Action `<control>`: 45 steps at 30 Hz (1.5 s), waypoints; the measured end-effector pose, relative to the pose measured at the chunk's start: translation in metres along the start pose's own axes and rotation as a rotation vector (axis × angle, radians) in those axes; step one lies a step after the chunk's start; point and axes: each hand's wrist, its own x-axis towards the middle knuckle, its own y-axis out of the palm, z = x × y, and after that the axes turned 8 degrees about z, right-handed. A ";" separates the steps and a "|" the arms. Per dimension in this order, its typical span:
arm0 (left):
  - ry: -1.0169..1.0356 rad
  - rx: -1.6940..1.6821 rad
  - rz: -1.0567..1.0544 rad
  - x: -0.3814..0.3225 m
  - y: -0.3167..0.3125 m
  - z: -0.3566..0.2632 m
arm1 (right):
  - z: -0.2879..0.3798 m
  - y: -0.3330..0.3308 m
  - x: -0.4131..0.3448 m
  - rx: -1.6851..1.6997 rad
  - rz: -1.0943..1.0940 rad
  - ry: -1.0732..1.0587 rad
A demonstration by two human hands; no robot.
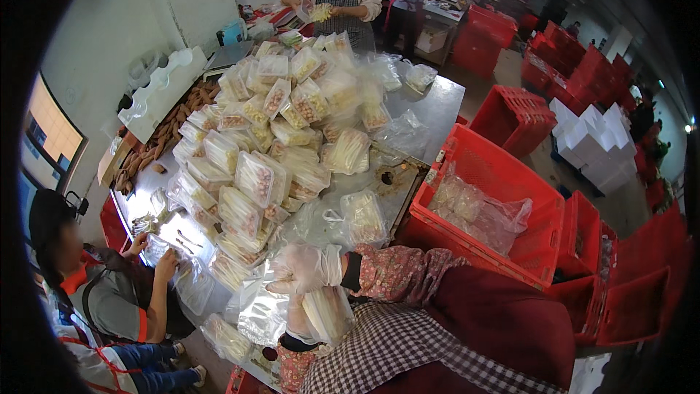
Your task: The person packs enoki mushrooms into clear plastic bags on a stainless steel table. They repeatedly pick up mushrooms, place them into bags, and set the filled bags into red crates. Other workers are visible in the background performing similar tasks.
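My gloved left hand [298,318] is shut on a clear pack of pale, long-stemmed mushrooms [328,314], close to my checked apron. Just above it, my right hand [309,268], in a thin translucent glove, reaches across from the right. Its fingers are blurred, and whether they grip anything cannot be told. Shiny clear plastic bags [262,309] lie on the metal table left of both hands. Beyond my right hand sits another bagged pack [363,218]. A large heap of clear mushroom packs [254,178] rises ahead of me.
A red crate [486,205] with plastic-wrapped contents stands right of the table. At the left, a co-worker's hands [164,262] handle a clear pack. Another person [342,3] stands behind the heap. Brown tubers [147,156] line the wall side. A mushroom pack [225,336] lies near the front edge.
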 end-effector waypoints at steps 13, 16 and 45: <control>0.051 0.194 -0.145 -0.002 0.014 0.000 | -0.014 0.015 0.001 0.208 -0.096 0.287; 0.045 0.193 -0.145 0.000 0.016 0.001 | -0.015 0.021 0.002 0.303 -0.155 0.309; 0.156 0.175 0.058 -0.005 -0.003 0.009 | -0.004 0.018 -0.003 0.195 -0.287 -0.323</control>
